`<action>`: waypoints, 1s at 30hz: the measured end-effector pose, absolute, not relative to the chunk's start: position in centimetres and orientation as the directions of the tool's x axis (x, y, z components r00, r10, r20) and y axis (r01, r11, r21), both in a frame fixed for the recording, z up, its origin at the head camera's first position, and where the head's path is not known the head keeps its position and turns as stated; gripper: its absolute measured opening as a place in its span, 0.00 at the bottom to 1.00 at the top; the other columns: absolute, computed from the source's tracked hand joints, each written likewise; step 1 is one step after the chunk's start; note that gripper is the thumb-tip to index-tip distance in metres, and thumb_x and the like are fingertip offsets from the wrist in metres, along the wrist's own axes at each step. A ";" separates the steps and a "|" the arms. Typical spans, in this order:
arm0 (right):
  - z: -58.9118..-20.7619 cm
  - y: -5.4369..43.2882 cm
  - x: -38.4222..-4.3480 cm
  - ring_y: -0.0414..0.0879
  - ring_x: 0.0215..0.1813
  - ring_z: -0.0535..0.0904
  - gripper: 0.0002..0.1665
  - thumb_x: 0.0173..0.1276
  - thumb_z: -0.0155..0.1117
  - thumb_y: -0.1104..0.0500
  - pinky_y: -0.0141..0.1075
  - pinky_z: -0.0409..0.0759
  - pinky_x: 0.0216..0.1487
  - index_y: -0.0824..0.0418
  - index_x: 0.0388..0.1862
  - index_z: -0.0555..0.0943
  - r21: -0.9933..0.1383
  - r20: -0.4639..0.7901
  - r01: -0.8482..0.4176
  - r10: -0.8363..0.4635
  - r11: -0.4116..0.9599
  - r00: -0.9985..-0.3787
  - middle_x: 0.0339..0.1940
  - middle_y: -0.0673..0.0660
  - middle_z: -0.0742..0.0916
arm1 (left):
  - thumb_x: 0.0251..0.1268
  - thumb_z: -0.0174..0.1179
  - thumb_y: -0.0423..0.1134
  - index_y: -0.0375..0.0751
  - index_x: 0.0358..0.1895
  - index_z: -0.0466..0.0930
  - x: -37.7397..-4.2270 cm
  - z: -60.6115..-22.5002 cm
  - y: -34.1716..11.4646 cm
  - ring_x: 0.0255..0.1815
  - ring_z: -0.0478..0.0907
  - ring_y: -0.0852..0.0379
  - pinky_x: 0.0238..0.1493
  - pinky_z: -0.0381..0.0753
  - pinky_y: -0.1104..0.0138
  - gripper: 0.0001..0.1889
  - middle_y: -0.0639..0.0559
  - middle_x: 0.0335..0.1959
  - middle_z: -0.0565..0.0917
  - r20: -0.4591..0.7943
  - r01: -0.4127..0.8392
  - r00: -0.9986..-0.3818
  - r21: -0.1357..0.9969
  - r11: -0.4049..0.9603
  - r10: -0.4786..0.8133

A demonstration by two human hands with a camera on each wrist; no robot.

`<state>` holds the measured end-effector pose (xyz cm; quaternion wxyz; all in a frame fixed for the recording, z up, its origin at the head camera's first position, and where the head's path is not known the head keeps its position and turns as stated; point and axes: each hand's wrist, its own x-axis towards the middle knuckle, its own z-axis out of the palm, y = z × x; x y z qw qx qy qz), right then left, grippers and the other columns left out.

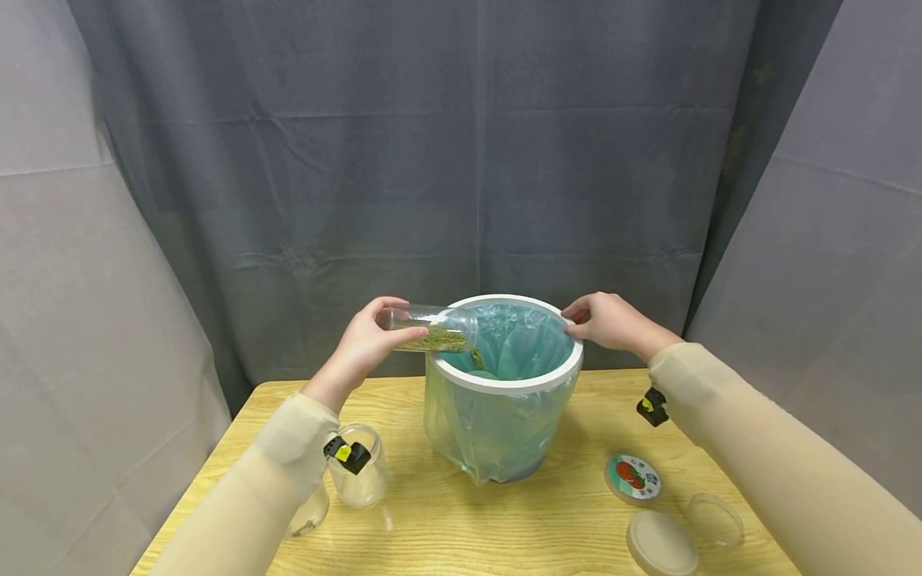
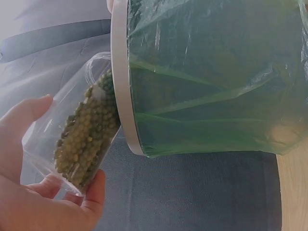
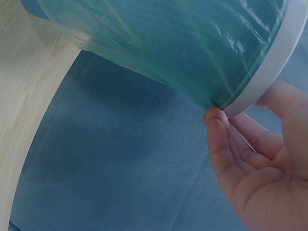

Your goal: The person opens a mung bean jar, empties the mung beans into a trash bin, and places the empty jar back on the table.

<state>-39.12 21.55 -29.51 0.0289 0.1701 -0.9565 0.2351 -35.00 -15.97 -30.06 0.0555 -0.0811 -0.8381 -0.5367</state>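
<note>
My left hand (image 1: pixel 363 340) grips a clear jar (image 1: pixel 421 316) near its base, thumb on one side and fingers on the other. The jar lies tipped on its side, its mouth over the white rim (image 2: pixel 122 82) of a trash bin. Small green beans (image 2: pixel 89 130) line the lower side of the jar, and some drop from its mouth into the bin. A thin green bag (image 1: pixel 515 340) lines the bin (image 1: pixel 497 432) and hangs over its outside. On the opposite side, my right hand (image 3: pixel 260 159) pinches the rim between thumb and fingers.
An open glass jar (image 1: pixel 363 480) stands at the table's left, with another jar (image 1: pixel 310 516) partly behind my left sleeve. Near my right forearm lie a lid with a tomato picture (image 1: pixel 634 478), a beige lid (image 1: pixel 663 544) and a clear lid (image 1: pixel 716 520). Grey curtains surround the table (image 1: pixel 468 536).
</note>
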 end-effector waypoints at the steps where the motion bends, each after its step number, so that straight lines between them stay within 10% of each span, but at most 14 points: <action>1: -29.5 21.6 -39.1 0.58 0.52 0.85 0.22 0.72 0.67 0.58 0.51 0.84 0.54 0.72 0.59 0.83 -0.440 0.136 -0.340 -0.313 0.831 -0.940 0.51 0.67 0.89 | 0.59 0.76 0.44 0.45 0.67 0.73 -35.0 -30.0 -15.9 0.72 0.66 0.43 0.73 0.68 0.47 0.33 0.41 0.73 0.70 0.181 0.195 -0.981 0.889 0.415 0.074; 30: -29.5 21.7 -39.1 0.57 0.50 0.85 0.22 0.71 0.68 0.59 0.50 0.84 0.52 0.72 0.58 0.83 -0.425 0.162 -0.354 -0.314 0.833 -0.935 0.49 0.66 0.89 | 0.58 0.76 0.43 0.44 0.66 0.74 -34.9 -29.6 -15.7 0.57 0.76 0.47 0.57 0.77 0.57 0.33 0.42 0.61 0.78 0.191 0.205 -0.979 0.877 0.434 0.077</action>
